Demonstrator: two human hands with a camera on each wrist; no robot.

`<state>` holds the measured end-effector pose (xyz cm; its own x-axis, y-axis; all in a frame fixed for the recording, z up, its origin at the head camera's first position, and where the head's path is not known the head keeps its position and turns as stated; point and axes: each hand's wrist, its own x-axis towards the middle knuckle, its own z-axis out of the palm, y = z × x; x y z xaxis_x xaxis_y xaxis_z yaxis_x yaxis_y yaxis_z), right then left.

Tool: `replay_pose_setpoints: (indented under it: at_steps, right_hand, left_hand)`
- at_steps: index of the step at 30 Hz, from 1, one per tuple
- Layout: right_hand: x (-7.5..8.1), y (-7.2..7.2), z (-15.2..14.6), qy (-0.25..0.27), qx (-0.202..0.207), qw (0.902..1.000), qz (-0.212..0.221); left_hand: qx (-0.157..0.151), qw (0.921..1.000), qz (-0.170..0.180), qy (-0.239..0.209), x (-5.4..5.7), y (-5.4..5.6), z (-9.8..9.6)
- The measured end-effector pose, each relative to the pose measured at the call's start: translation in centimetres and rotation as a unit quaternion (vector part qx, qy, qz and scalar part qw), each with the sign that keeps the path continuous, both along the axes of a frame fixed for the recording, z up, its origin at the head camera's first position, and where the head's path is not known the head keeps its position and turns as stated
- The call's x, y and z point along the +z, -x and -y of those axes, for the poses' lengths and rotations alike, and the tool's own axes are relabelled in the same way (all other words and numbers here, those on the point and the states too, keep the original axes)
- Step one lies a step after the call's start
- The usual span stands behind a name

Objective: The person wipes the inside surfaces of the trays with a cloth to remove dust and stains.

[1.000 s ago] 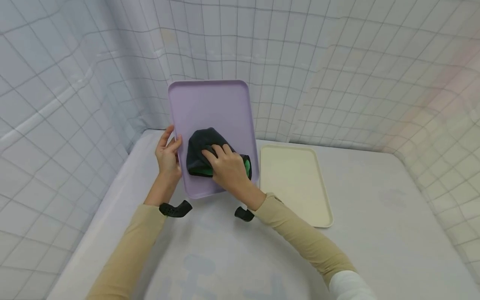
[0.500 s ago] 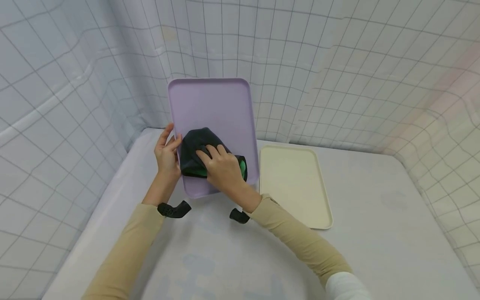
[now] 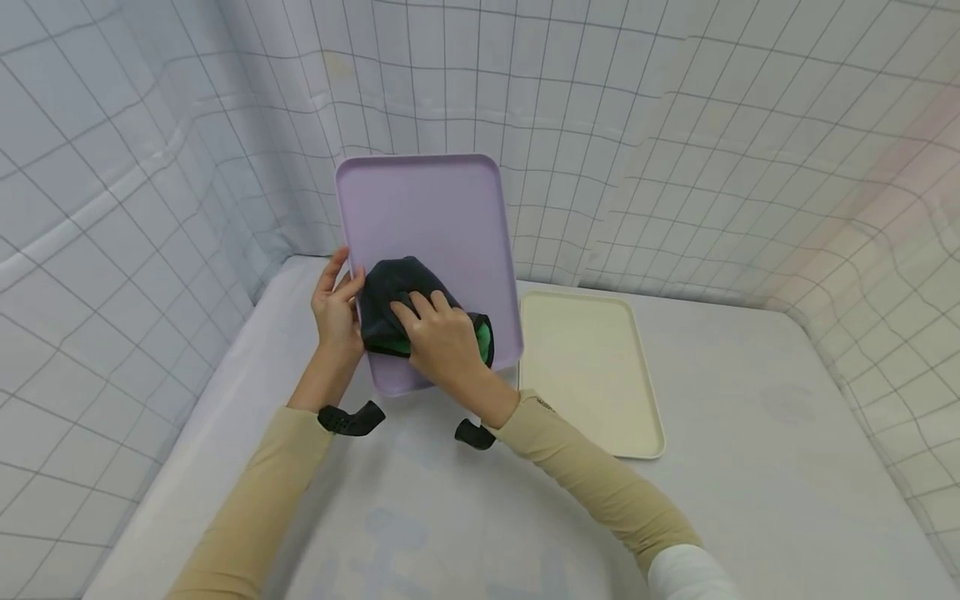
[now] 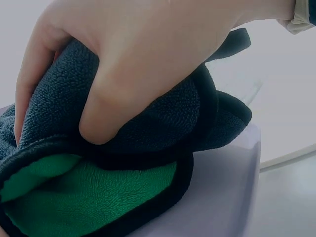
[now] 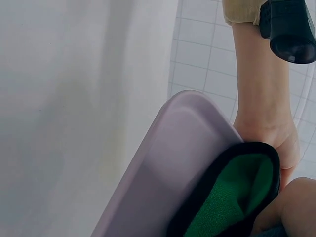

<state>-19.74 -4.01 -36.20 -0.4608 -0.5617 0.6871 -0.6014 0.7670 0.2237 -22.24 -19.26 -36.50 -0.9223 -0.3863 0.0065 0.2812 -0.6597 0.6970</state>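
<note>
A lilac tray (image 3: 427, 200) is held up off the table, tilted towards the head camera. My left hand (image 3: 337, 321) grips it by its left edge, thumb along the rim; part of the hand is behind the tray. On the tray's lower half lies a folded microfibre cloth (image 3: 397, 283), dark grey with a green underside and black border. The fingers of my right hand (image 3: 442, 342) are curled into the cloth. In the left wrist view the thumb and fingers of that hand (image 4: 128, 64) pinch the grey pile, with the green side (image 4: 123, 192) showing below.
A cream tray (image 3: 588, 367) lies flat on the white-covered table (image 3: 750, 417), just right of the lilac one. Grid-patterned curtains (image 3: 562, 125) hang at the back and both sides. Dark camera mounts (image 3: 352, 418) stick out from both wrists.
My right hand and the cloth have slid left across the lilac tray, up to its left rim. Over the last half second they barely move. The left hand keeps its grip.
</note>
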Motion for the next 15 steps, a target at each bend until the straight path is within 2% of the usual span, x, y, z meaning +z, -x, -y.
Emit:
replay_pose_setpoints:
  at_steps: [15]
  right_hand:
    - [-0.25,-0.32,-0.38,-0.010,0.021,0.9994,0.027]
  left_hand:
    - [0.002,0.9999,-0.003,-0.009,0.05,0.13,-0.21]
